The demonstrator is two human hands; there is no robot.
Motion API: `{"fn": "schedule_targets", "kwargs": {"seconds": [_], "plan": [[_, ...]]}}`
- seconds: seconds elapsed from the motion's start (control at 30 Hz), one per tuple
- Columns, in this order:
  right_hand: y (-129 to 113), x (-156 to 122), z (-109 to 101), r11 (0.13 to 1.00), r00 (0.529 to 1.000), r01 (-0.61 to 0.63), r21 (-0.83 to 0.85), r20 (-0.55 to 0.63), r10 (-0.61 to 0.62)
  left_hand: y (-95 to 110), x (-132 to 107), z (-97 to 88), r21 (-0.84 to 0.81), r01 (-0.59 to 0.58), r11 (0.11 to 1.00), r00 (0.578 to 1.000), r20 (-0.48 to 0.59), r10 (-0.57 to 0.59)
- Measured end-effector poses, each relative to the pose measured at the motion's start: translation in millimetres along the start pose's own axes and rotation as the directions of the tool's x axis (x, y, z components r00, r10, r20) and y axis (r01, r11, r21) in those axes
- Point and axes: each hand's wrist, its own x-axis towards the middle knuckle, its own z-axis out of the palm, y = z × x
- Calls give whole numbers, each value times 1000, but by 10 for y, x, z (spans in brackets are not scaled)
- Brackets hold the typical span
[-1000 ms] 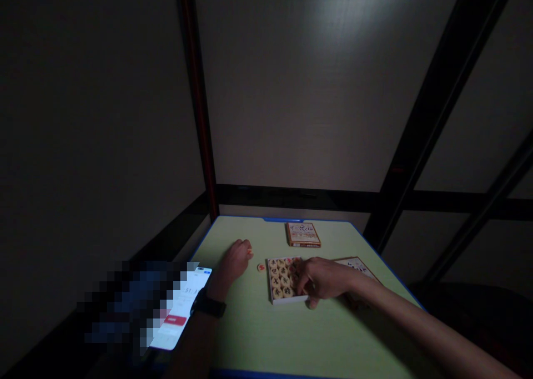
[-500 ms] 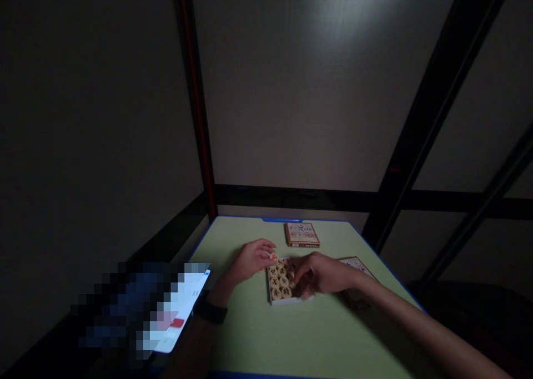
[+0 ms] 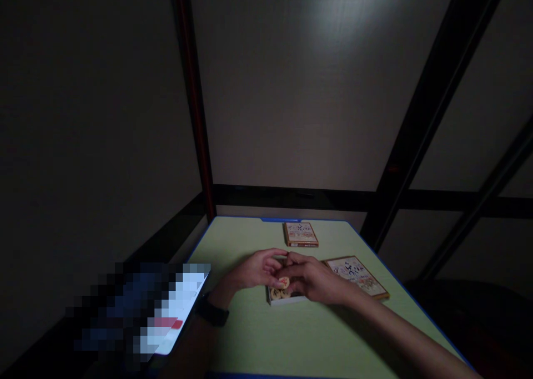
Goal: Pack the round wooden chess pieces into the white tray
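Over a small white tray (image 3: 293, 299) on the table, my two hands meet. My left hand (image 3: 259, 269), with a dark band on the wrist, is closed on a round wooden Chinese chess piece (image 3: 283, 282) with a red character, its thumb at the piece's left edge. My right hand (image 3: 318, 279) is curled beside that piece, fingertips close to or touching the left fingers; what it holds, if anything, is hidden. Dark-lettered pieces (image 3: 275, 294) show at the tray's near left corner. Both hands cover the rest of the tray.
A flat printed box (image 3: 300, 233) lies at the table's far side. A second printed box or lid (image 3: 358, 276) lies right of the tray, partly behind my right arm. At the left is a lit screen (image 3: 183, 301), partly blurred. The green tabletop (image 3: 266, 340) has blue edges.
My left hand has moved right and nearer with the red-lettered piece, over the tray. My right hand has shifted and turned to meet it. The box on the right is more exposed.
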Motion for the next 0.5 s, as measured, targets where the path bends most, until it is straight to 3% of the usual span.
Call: {"fn": "schedule_targets", "kwargs": {"seconds": [0.2, 0.37, 0.5], "plan": [[-21, -68, 58, 995, 987, -92, -24, -137, 88, -18, 17, 47, -91, -17, 996, 999, 40, 21], [-66, -56, 82, 992, 982, 15, 128, -187, 9, -7, 22, 67, -107, -23, 994, 996, 81, 32], [-81, -59, 77, 996, 979, 15, 88, -203, 3, 29, -3, 64, -83, -14, 996, 994, 108, 23]]}}
